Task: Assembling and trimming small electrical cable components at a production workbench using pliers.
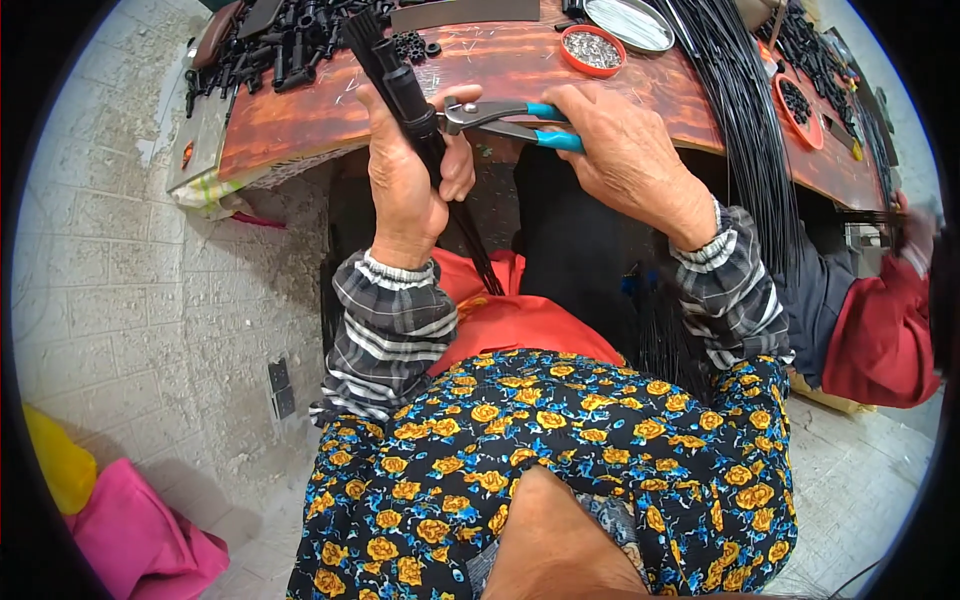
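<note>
The left hand [405,185] is closed around a bundle of thin black rods with a black plastic collar [412,105], held upright before the reddish wooden counter [330,100]. The right hand [625,150] grips blue-handled steel pliers [505,118], jaws touching the collar.

You have no packages, labels, signs or screens anywhere in view.
</note>
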Demonstrator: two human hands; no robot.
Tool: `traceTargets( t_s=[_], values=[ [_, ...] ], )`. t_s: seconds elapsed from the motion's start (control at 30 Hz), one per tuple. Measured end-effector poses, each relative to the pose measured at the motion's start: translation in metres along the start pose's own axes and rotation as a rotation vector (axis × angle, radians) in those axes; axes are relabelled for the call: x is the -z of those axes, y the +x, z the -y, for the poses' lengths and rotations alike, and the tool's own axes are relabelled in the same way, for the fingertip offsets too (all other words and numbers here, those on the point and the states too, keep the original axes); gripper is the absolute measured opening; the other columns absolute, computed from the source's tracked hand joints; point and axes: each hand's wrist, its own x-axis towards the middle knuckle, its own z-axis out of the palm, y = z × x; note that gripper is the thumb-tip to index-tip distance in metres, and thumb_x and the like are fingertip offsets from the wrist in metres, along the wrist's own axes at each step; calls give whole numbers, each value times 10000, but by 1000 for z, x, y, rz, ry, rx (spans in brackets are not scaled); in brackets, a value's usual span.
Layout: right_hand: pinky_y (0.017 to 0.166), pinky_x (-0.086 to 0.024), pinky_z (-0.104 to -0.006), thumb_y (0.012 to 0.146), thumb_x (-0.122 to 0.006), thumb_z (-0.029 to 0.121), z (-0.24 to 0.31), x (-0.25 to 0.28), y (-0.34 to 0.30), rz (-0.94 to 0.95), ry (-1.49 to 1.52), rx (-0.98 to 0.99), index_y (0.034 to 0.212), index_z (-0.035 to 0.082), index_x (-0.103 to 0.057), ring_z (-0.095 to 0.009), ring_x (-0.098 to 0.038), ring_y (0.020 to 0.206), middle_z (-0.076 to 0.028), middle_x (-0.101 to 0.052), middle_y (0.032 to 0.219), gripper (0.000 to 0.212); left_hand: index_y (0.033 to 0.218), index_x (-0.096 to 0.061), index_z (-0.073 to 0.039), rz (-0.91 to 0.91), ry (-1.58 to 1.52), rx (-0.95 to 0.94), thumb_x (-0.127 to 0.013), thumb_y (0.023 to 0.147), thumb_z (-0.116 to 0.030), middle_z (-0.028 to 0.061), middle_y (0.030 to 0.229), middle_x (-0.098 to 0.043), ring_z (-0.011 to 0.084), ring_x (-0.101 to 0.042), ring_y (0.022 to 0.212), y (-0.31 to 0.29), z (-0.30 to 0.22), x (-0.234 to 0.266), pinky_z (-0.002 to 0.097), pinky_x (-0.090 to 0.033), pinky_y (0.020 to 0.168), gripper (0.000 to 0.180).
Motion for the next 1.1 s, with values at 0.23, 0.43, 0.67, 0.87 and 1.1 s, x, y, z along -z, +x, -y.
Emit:
traceTargets(
  t_s=[0.23,0.43,0.67,0.87,1.1],
  values=[
    [684,-495,-400,798,-670,127,7,6,5,-71,-192,27,1156,81,-513,-323,-571,878,-121,-553,921,393,1190,-536,55,-19,19,-15,-236,889,-736,-26,486,-350,79,-285,373,0,3,1,239,-273,375,898],
    [607,-491,-409,823,-648,194,12,7,1,-65,-304,11,924,62,-523,-296,-595,783,-111,-580,796,208,1159,-560,51,-20,17,-10,-234,896,-729,-26,481,-348,77,-289,374,-1,1,-5,238,-275,376,885],
    [601,-471,-435,795,-674,211,17,-7,-2,31,-76,-126,875,42,-527,-333,-614,753,-158,-598,780,237,1096,-606,41,-95,31,-11,-243,878,-751,-29,462,-351,76,-297,370,-2,0,-2,236,-270,374,898],
    [656,-462,-450,787,-684,176,20,16,-4,141,-67,-110,925,32,-533,-363,-604,791,-173,-602,822,249,1142,-585,49,-18,15,-3,-240,876,-754,-28,460,-353,76,-297,368,-4,0,0,236,-272,375,913],
    [662,-459,-463,795,-675,164,11,24,-6,86,-23,40,935,16,-538,-376,-595,810,-184,-597,836,246,1208,-536,59,31,-44,10,-236,904,-717,-24,474,-340,75,-287,366,-7,0,4,236,-269,363,886]
  ],
)
